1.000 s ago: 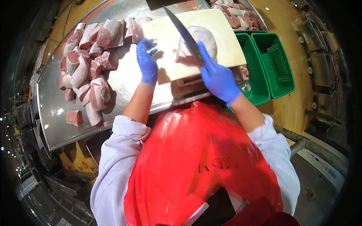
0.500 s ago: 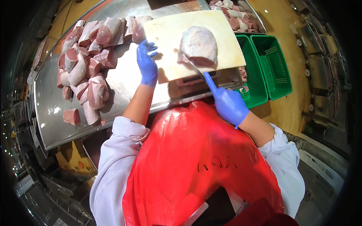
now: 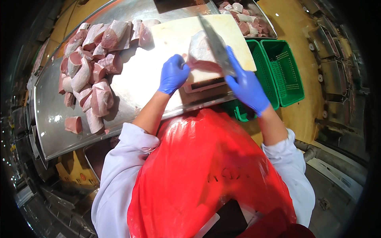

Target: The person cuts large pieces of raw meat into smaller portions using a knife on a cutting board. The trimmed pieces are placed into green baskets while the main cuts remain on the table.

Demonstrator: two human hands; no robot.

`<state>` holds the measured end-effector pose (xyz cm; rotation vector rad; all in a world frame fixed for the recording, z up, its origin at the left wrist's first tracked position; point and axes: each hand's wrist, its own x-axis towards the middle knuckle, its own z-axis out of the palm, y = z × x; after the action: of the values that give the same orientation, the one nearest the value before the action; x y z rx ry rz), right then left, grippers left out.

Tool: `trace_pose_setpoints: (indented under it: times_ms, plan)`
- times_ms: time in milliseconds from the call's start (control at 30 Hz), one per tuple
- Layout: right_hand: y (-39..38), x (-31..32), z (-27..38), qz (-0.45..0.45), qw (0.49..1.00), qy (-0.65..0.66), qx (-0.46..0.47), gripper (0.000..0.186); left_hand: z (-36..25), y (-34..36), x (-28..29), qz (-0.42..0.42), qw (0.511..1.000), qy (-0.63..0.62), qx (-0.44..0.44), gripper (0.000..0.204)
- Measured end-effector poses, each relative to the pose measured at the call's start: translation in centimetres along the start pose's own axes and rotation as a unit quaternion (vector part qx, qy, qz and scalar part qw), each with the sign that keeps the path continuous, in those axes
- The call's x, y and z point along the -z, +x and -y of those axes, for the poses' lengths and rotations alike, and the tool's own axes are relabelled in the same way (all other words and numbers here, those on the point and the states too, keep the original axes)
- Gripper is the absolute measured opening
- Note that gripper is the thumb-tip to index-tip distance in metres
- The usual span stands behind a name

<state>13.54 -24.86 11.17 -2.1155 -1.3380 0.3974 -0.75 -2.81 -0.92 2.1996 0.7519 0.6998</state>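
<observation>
A large skin-covered piece of raw meat [image 3: 200,47] lies on the white cutting board [image 3: 170,33]. My left hand [image 3: 174,74], in a blue glove, is closed at its lower left edge, with the fingertips curled against a flap there. In my gloved right hand [image 3: 248,88] is a knife [image 3: 216,43], its handle mostly covered by my fingers. The wide blade points up and away to the left, slanting above the meat and hiding its right part. My right index finger lies stretched along the blade's base.
Many cut pieces of meat [image 3: 93,59] are heaped on the steel table [image 3: 51,119] at the left. Two green perforated baskets [image 3: 291,73] stand to the right. A metal tray [image 3: 274,29] with more meat is at the far right. A flat device [image 3: 204,85] shows under the board.
My left hand has moved right to the meat and closed. My right hand has shifted right, lifting the knife from the meat's lower edge to above it, blurred by motion.
</observation>
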Motion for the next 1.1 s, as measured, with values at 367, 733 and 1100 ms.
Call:
trace_pose_setpoints:
  times_ms: [367,733,1100]
  plan:
    - [12.1,-7.7,4.4,0.152,0.961,-0.225,-0.049,0.077,-0.9,-1.5,-0.6,0.019,0.998,-0.052,-0.01,0.016]
    - [-1.4,-5.2,5.9,0.227,0.929,-0.289,-0.041,0.086,0.0,-1.9,-0.9,-0.017,0.999,0.001,-0.033,0.013]
    - [-11.1,4.9,-4.0,0.266,0.905,-0.33,0.042,0.096,0.0,-0.1,1.7,-0.105,0.985,0.115,-0.077,0.017]
